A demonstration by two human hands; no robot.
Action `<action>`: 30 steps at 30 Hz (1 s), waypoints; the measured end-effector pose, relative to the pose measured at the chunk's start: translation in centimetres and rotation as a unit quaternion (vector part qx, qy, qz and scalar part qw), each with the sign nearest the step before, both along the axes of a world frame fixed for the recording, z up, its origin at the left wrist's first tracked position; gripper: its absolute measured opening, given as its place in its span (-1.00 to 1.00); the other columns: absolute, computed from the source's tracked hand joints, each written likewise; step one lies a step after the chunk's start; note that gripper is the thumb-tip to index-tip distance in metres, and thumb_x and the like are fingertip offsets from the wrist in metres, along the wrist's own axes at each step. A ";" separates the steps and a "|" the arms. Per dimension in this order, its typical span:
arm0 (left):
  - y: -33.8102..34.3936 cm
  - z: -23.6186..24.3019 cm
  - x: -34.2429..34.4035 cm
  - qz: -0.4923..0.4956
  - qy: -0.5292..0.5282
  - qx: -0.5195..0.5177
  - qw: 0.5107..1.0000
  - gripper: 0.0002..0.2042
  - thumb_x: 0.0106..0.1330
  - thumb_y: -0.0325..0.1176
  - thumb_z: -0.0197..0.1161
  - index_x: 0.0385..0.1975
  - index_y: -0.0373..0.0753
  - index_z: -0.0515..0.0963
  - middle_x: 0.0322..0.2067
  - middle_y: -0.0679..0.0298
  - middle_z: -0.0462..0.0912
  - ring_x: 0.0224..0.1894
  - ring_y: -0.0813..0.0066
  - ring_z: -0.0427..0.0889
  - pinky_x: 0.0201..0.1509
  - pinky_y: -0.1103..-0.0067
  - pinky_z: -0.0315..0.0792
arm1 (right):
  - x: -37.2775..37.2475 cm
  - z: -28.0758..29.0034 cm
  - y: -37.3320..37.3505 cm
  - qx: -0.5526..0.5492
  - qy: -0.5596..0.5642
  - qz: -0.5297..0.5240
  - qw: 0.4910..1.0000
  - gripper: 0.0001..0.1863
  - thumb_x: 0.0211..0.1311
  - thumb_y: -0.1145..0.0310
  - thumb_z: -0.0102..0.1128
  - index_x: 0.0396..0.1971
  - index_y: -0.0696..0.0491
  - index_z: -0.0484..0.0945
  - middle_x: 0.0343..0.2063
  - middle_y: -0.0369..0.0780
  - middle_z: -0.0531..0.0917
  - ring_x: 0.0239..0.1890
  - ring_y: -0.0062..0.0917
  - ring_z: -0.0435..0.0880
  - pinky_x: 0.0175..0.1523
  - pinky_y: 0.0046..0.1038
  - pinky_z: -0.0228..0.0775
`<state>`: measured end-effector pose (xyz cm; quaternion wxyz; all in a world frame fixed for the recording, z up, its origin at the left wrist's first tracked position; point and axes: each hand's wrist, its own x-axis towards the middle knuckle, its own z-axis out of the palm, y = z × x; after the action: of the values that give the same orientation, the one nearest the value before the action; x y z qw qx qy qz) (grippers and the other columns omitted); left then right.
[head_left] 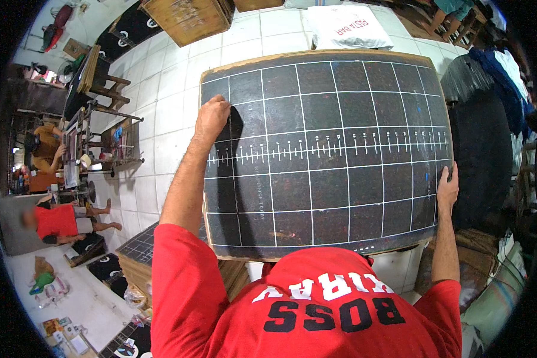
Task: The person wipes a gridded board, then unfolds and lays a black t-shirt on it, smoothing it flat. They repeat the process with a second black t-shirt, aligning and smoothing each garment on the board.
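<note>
A large dark board (pixel 322 185) with a white grid and a marked scale lies in front of me. My left hand (pixel 213 117) is over its left part, fingers curled together and closed. Whatever may be between those fingertips is hidden or too small to make out. The hand and forearm cast a long shadow down the board. At the board's right edge rests my right hand (pixel 447 186), with thumb and forefinger stretched out and apart. Its other fingers are mostly hidden.
Beyond the board lies a white sack (pixel 349 28) beside a wooden crate (pixel 188 19). Dark cloth (pixel 482 161) is heaped along the right. Stacked boards (pixel 140 253) stand at lower left. Further left are a person in red (pixel 56 222), another person (pixel 46 148) and a wooden rack (pixel 104 140).
</note>
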<state>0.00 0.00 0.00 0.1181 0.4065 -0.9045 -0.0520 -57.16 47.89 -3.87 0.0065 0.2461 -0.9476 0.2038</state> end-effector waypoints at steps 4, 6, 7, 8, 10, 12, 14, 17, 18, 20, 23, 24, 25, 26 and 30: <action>-0.2 -0.1 -0.4 0.020 0.079 0.024 0.996 -0.86 0.32 -0.43 0.30 -0.29 -0.30 0.77 -0.24 0.07 0.72 -0.20 0.02 0.73 -0.06 0.28 0.60 | -0.1 0.3 -0.5 -0.003 0.004 -0.009 1.000 -0.40 0.53 -0.02 0.03 0.45 -0.08 0.37 0.21 0.01 0.62 0.22 -0.06 0.63 0.27 -0.18 0.45; 0.3 0.1 0.1 0.036 0.094 0.039 0.994 -0.88 0.31 -0.44 0.32 -0.30 -0.31 0.77 -0.25 0.07 0.72 -0.20 0.03 0.73 -0.06 0.29 0.59 | 0.3 0.3 -0.4 0.001 0.003 -0.012 1.000 -0.40 0.53 -0.02 0.03 0.45 -0.09 0.37 0.21 0.01 0.62 0.21 -0.05 0.63 0.26 -0.18 0.45; 0.4 0.3 0.4 0.039 0.090 0.041 0.994 -0.88 0.31 -0.44 0.33 -0.31 -0.31 0.77 -0.26 0.08 0.72 -0.20 0.04 0.73 -0.06 0.29 0.59 | 0.3 0.3 -0.4 0.001 0.006 -0.013 1.000 -0.40 0.53 -0.02 0.04 0.45 -0.10 0.37 0.21 0.00 0.62 0.21 -0.05 0.63 0.26 -0.18 0.45; 0.6 0.3 0.4 0.056 0.076 0.058 0.994 -0.89 0.31 -0.44 0.34 -0.31 -0.32 0.77 -0.26 0.08 0.73 -0.20 0.04 0.73 -0.06 0.30 0.59 | 0.2 0.2 -0.4 -0.002 0.014 -0.010 1.000 -0.40 0.53 -0.02 0.04 0.45 -0.10 0.37 0.21 0.00 0.62 0.20 -0.05 0.63 0.26 -0.17 0.45; 1.5 0.4 0.8 0.041 0.088 0.039 0.995 -0.89 0.30 -0.44 0.36 -0.30 -0.32 0.77 -0.26 0.08 0.73 -0.19 0.05 0.73 -0.06 0.31 0.59 | 0.0 0.0 -0.3 -0.009 0.008 -0.010 1.000 -0.40 0.53 -0.03 0.03 0.45 -0.11 0.37 0.21 -0.02 0.62 0.21 -0.05 0.63 0.26 -0.17 0.45; 1.9 0.3 1.0 0.036 0.092 0.035 0.994 -0.89 0.31 -0.43 0.37 -0.29 -0.31 0.77 -0.27 0.09 0.72 -0.20 0.07 0.73 -0.06 0.32 0.58 | 0.0 -0.2 -0.3 -0.009 0.006 -0.007 1.000 -0.40 0.53 -0.04 0.03 0.46 -0.11 0.36 0.22 -0.02 0.62 0.21 -0.05 0.62 0.26 -0.17 0.44; 2.1 0.2 1.1 0.026 0.100 0.032 0.994 -0.87 0.33 -0.40 0.36 -0.28 -0.31 0.77 -0.28 0.10 0.71 -0.22 0.08 0.72 -0.09 0.33 0.57 | 0.0 0.0 -0.2 0.000 0.007 -0.012 1.000 -0.39 0.53 -0.04 0.03 0.46 -0.11 0.36 0.23 -0.02 0.61 0.22 -0.06 0.61 0.27 -0.17 0.44; 2.1 0.1 0.8 0.024 0.091 0.024 0.995 -0.87 0.32 -0.41 0.36 -0.28 -0.31 0.77 -0.27 0.10 0.71 -0.21 0.07 0.72 -0.09 0.33 0.58 | 0.0 0.2 -0.2 -0.003 0.000 -0.011 1.000 -0.39 0.53 -0.05 0.02 0.46 -0.11 0.35 0.24 -0.02 0.60 0.23 -0.05 0.60 0.28 -0.17 0.43; 2.0 0.1 0.8 0.018 0.089 0.020 0.996 -0.87 0.32 -0.41 0.36 -0.28 -0.31 0.76 -0.27 0.09 0.71 -0.21 0.07 0.72 -0.09 0.32 0.58 | 0.0 0.2 -0.2 0.001 0.004 -0.013 1.000 -0.39 0.53 -0.05 0.02 0.46 -0.11 0.35 0.24 -0.01 0.60 0.24 -0.05 0.60 0.28 -0.17 0.43; 2.0 0.1 0.8 0.015 0.081 0.024 0.996 -0.87 0.32 -0.41 0.35 -0.27 -0.32 0.76 -0.27 0.08 0.71 -0.20 0.06 0.72 -0.08 0.31 0.58 | -0.1 -0.1 -0.2 0.001 0.017 -0.011 1.000 -0.38 0.53 -0.05 0.02 0.46 -0.11 0.36 0.24 -0.01 0.60 0.24 -0.05 0.60 0.28 -0.17 0.43; 1.6 0.1 0.7 -0.013 0.050 0.010 0.999 -0.86 0.33 -0.42 0.33 -0.27 -0.35 0.75 -0.27 0.07 0.70 -0.20 0.05 0.71 -0.07 0.30 0.59 | -0.4 -0.4 0.0 -0.004 0.011 -0.010 1.000 -0.39 0.53 -0.06 0.02 0.46 -0.12 0.36 0.25 -0.02 0.60 0.24 -0.05 0.60 0.28 -0.17 0.43; 1.6 0.2 0.7 -0.018 0.050 0.008 0.999 -0.86 0.33 -0.43 0.32 -0.27 -0.35 0.75 -0.27 0.06 0.70 -0.20 0.04 0.71 -0.07 0.29 0.59 | -0.4 -0.4 0.0 0.000 0.009 -0.009 1.000 -0.39 0.53 -0.06 0.02 0.46 -0.12 0.36 0.25 -0.02 0.59 0.25 -0.05 0.59 0.29 -0.17 0.43; 1.6 0.2 0.7 -0.020 0.047 0.008 0.999 -0.86 0.33 -0.44 0.31 -0.27 -0.36 0.75 -0.27 0.06 0.70 -0.19 0.04 0.71 -0.06 0.29 0.59 | -0.5 -0.4 0.1 0.002 0.006 -0.010 1.000 -0.39 0.53 -0.06 0.02 0.46 -0.13 0.36 0.26 -0.02 0.59 0.25 -0.05 0.59 0.29 -0.16 0.43; 1.5 0.2 0.7 -0.017 0.039 0.013 0.999 -0.86 0.33 -0.45 0.30 -0.27 -0.37 0.74 -0.27 0.05 0.70 -0.19 0.03 0.71 -0.06 0.29 0.59 | -0.5 -0.5 0.1 0.000 0.006 -0.008 1.000 -0.39 0.53 -0.06 0.02 0.46 -0.13 0.36 0.26 -0.02 0.58 0.26 -0.05 0.58 0.29 -0.16 0.43; 1.2 0.3 0.6 -0.032 0.028 0.002 0.999 -0.86 0.32 -0.48 0.25 -0.32 -0.34 0.75 -0.25 0.07 0.71 -0.16 0.03 0.72 -0.02 0.27 0.62 | -0.7 -0.6 0.2 0.012 -0.001 -0.012 1.000 -0.39 0.54 -0.07 0.00 0.47 -0.13 0.35 0.29 -0.03 0.56 0.27 -0.05 0.57 0.30 -0.15 0.42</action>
<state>0.61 1.25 0.32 0.1411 0.3765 -0.9130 -0.0694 -57.84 48.05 -4.47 0.0050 0.2342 -0.9529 0.1925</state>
